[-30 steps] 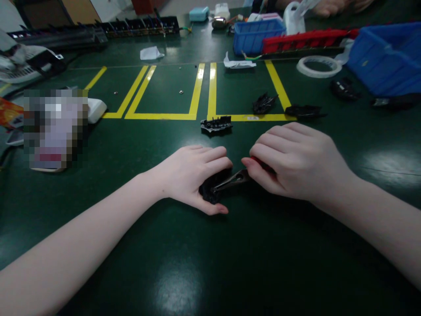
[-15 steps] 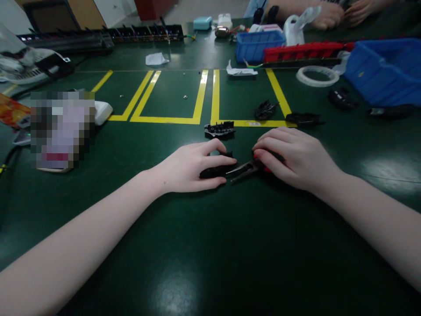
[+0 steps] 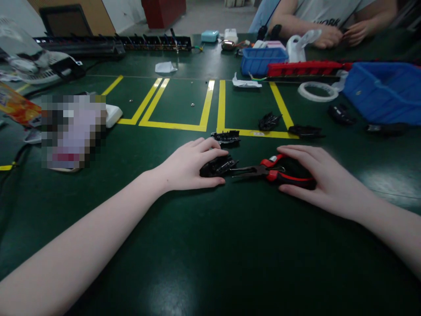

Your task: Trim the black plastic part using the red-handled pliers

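At eleven o'clock on the dark green worktop (image 3: 184, 245) a long black slotted tray (image 3: 98, 43) stands with small dark parts in its slots, too small to tell apart; at one o'clock a small blue plastic bin (image 3: 259, 61) sits with its contents hidden behind its wall; at two o'clock a large blue plastic bin (image 3: 381, 90) shows only its wall, its inside out of sight.

The left hand (image 3: 189, 166) lies fingers down on a small black moulded plastic part (image 3: 217, 166), thumb under and fingers curled over it, pinching it against the worktop; the part sticks out at the hand's three o'clock side. Just beside it, the metal tip of the red-and-black-handled pliers (image 3: 272, 170) points at the part, touching or nearly so; I cannot tell which. The right hand (image 3: 320, 180) rests spread and loose over the handles, fingers extended, not clenched.

Half a second ago the right hand was closed over the pliers, hiding the handles; now the fingers have opened and the handles show; the left hand has stayed on the part.
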The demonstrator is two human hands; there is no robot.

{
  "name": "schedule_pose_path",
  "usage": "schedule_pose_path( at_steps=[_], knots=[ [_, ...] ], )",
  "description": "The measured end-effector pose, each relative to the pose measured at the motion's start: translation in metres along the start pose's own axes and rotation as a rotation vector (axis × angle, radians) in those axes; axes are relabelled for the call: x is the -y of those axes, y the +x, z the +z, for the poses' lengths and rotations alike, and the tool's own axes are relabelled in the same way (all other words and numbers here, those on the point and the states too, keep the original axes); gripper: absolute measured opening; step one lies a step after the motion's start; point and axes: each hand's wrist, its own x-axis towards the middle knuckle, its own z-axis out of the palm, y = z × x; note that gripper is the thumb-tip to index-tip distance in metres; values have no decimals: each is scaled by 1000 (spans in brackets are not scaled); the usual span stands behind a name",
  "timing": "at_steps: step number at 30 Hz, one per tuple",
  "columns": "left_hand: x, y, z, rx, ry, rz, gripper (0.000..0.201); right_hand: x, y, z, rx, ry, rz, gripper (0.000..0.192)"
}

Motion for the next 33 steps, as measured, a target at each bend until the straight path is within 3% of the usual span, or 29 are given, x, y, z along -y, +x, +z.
schedule_pose_path(
  at_steps=[7,14,18,23,28,33],
  knots=[
    [-1,1,-1,24,-52,-64,38,11,-12,-1,-111,-7,117,60],
    [4,-3,-7,23,-9,-110,46,12,-12,-2,-183,-68,105,63],
    [9,-4,-10,37,12,-176,41,12,-13,-1,-235,-102,57,64],
    [8,3,-7,46,45,-190,42,20,-13,-5,-446,-113,53,38],
    [5,6,-6,58,63,-167,42,21,-10,-8,-296,-90,-6,34],
    [4,5,-6,38,44,-201,38,12,-8,-7,-85,-28,26,47]
  ],
)
